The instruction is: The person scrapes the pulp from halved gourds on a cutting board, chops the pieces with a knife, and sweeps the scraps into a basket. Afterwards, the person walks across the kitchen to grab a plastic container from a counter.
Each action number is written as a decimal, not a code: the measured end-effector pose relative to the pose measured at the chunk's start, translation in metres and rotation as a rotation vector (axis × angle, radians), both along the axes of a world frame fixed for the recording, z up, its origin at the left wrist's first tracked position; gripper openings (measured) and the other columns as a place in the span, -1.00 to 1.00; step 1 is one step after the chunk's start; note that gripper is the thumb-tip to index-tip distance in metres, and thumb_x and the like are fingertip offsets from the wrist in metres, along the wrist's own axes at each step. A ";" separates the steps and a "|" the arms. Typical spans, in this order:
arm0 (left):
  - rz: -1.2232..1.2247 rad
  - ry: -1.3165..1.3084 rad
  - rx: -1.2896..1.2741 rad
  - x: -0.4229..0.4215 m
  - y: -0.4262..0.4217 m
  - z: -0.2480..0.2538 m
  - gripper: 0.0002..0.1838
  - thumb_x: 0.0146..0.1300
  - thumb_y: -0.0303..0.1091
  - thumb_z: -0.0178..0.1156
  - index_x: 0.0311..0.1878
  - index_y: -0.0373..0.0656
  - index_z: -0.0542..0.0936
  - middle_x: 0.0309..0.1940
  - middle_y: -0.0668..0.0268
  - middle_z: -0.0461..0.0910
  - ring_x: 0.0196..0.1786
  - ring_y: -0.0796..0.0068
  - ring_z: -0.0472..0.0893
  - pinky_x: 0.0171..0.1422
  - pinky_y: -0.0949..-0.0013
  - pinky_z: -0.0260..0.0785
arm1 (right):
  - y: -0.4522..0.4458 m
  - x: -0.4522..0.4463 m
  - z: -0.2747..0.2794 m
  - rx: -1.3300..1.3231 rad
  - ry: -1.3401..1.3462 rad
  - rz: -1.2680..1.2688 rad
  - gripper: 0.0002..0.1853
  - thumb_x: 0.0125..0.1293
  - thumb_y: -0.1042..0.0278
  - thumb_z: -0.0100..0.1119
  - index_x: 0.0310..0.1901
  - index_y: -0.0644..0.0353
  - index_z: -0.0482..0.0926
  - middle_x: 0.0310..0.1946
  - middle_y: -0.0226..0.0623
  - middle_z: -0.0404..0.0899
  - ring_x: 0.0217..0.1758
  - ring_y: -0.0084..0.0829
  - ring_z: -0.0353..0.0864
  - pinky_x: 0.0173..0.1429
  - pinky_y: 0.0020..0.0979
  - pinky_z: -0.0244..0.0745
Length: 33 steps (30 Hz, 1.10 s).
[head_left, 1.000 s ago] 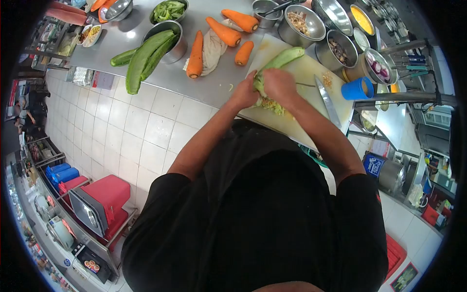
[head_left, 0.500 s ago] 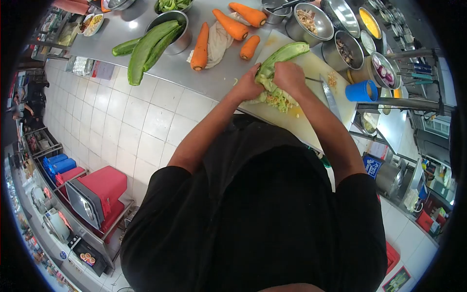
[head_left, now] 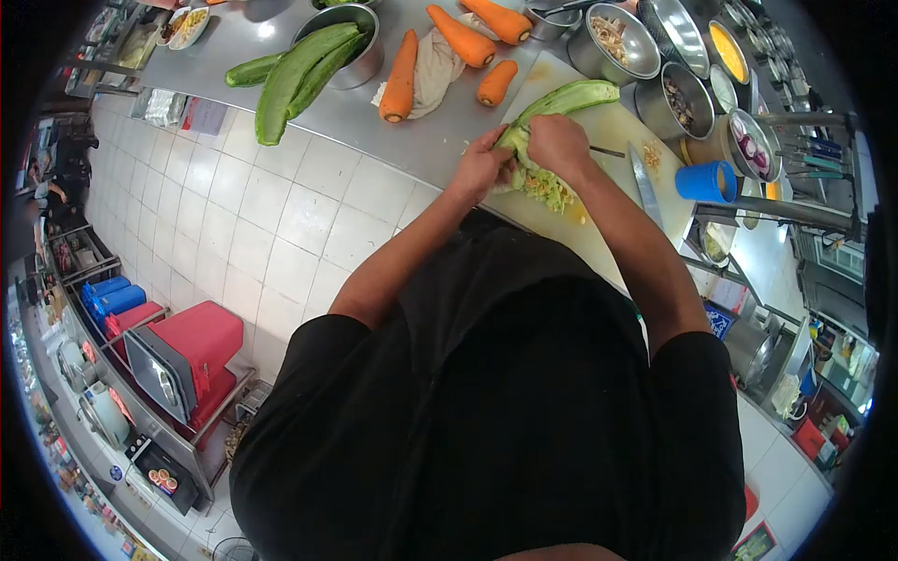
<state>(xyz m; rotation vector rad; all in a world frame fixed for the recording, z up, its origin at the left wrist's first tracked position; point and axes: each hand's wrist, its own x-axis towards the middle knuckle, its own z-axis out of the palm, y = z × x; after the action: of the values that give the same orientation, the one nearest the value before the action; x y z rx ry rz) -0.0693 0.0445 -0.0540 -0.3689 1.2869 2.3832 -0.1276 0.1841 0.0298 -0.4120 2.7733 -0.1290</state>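
Clearly, green gourd (head_left: 582, 94) has long axis from left grip (head_left: 488, 161) toward far right; I see left clamped on near end, right grip (head_left: 557, 144) closed around thin tool (head_left: 609, 151).

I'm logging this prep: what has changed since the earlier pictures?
More shredded pulp shows on the cutting board now, and the camera view has shifted slightly. Nothing was taken hold of or let go: left hand on the green gourd, right hand around the thin tool. Knife and carrots stayed put.
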 end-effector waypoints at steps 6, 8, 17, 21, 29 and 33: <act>0.196 -0.123 0.050 -0.005 0.003 0.000 -0.65 0.52 -0.24 -0.05 0.22 -0.19 0.49 -0.34 0.30 0.58 -0.49 0.49 0.51 -0.53 0.46 0.33 | -0.009 0.002 0.002 -0.006 -0.021 0.006 -0.74 0.07 0.30 0.21 -0.22 0.22 0.69 -0.24 -0.02 0.70 -0.13 -0.04 0.71 -0.01 -0.11 0.60; 0.209 -0.101 -0.029 -0.005 0.005 0.000 -0.65 0.54 -0.21 -0.08 0.19 -0.20 0.50 -0.37 0.29 0.58 -0.52 0.51 0.51 -0.55 0.46 0.32 | -0.011 0.005 0.008 -0.008 -0.005 0.033 -0.71 0.06 0.24 0.28 -0.22 0.24 0.69 -0.26 -0.02 0.70 -0.14 -0.04 0.72 -0.03 -0.11 0.61; 0.188 -0.009 -0.108 0.000 0.003 0.005 -0.63 0.52 -0.20 -0.03 0.14 -0.28 0.55 -0.34 0.28 0.60 -0.48 0.51 0.56 -0.53 0.41 0.42 | -0.012 0.026 0.008 -0.078 0.046 -0.020 -0.62 0.02 0.14 0.38 -0.19 0.24 0.66 -0.31 -0.04 0.70 -0.15 -0.02 0.72 -0.03 -0.07 0.60; 0.314 0.016 0.102 -0.016 -0.002 0.016 -0.60 0.52 -0.22 -0.07 0.18 -0.35 0.48 -0.10 0.13 0.59 -0.21 0.30 0.62 -0.23 0.28 0.55 | 0.003 -0.009 -0.006 -0.145 0.037 -0.184 -0.66 0.06 0.16 0.33 -0.21 0.23 0.66 -0.24 -0.02 0.69 -0.09 0.01 0.69 0.00 -0.05 0.57; 0.456 -0.090 0.148 -0.029 0.009 0.021 -0.59 0.53 -0.21 -0.10 0.17 -0.39 0.43 -0.04 0.06 0.54 -0.09 0.20 0.64 -0.10 0.18 0.63 | -0.011 -0.014 0.006 -0.088 0.009 -0.022 -0.69 0.06 0.16 0.33 -0.23 0.19 0.66 -0.21 -0.03 0.69 -0.07 -0.01 0.68 0.03 -0.05 0.56; 0.458 -0.090 0.055 -0.027 0.012 0.025 -0.62 0.52 -0.21 -0.07 0.11 -0.35 0.49 -0.05 0.10 0.54 -0.05 0.23 0.62 -0.02 0.16 0.61 | -0.010 -0.010 -0.001 -0.144 0.033 -0.062 -0.71 0.07 0.17 0.32 -0.23 0.17 0.66 -0.25 -0.03 0.69 -0.10 0.00 0.68 0.01 -0.04 0.56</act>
<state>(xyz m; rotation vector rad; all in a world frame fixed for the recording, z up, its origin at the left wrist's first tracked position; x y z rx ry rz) -0.0965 0.0563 -0.0291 -0.8202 1.1916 2.7262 -0.1374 0.1739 0.0292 -0.3664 2.8196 -0.3412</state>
